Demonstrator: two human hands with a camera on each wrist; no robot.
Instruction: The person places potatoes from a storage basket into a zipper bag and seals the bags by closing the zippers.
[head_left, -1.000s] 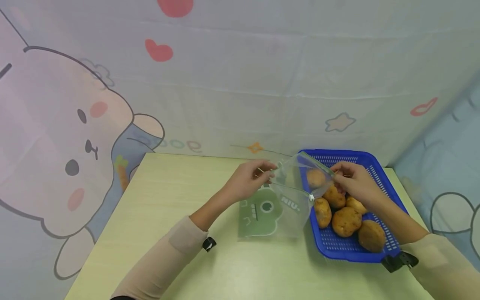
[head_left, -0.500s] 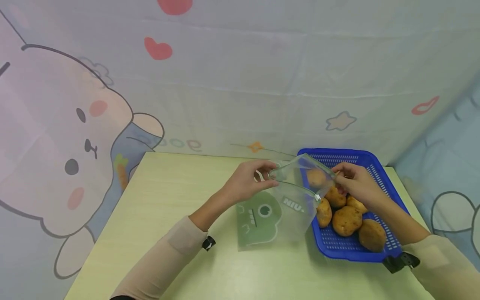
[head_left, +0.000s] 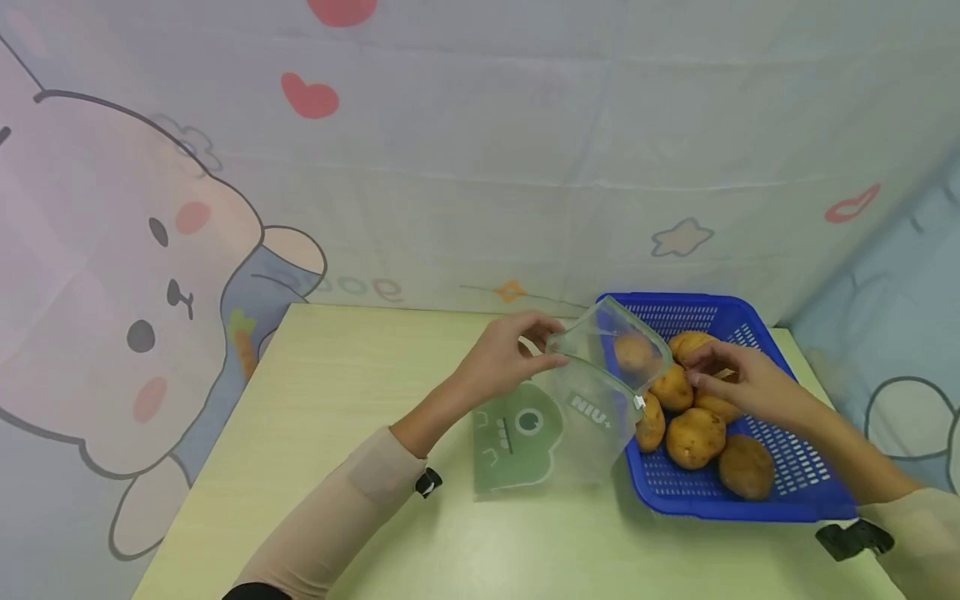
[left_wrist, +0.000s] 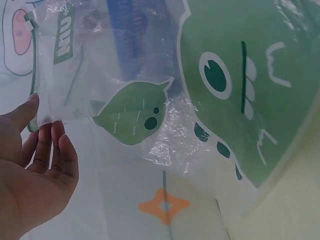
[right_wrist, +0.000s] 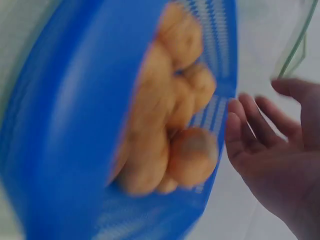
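A clear zip bag (head_left: pixel 581 408) with a green monster print stands slanted on the table, its mouth held up beside a blue basket (head_left: pixel 738 508). My left hand (head_left: pixel 553 357) pinches the left end of the bag's mouth. In the left wrist view my left hand (left_wrist: pixel 42 120) has the green zip edge between thumb and fingers of the bag (left_wrist: pixel 235 90). My right hand (head_left: pixel 701 372) hovers over several potatoes (head_left: pixel 693 437) in the basket, fingers relaxed and holding nothing. One potato (head_left: pixel 632 352) shows through the bag. The right wrist view is blurred: right hand (right_wrist: pixel 257 112), potatoes (right_wrist: pixel 192 157), basket (right_wrist: pixel 60 125).
The pale yellow-green table (head_left: pixel 337 417) has bare surface to the left and in front of the bag. A cartoon-printed cloth (head_left: pixel 187 233) with a rabbit hangs behind and around the table. The basket sits near the table's right edge.
My right hand let go of the bag's right end and moved right, over the potatoes. My left hand still holds the bag's mouth, which sank a little.
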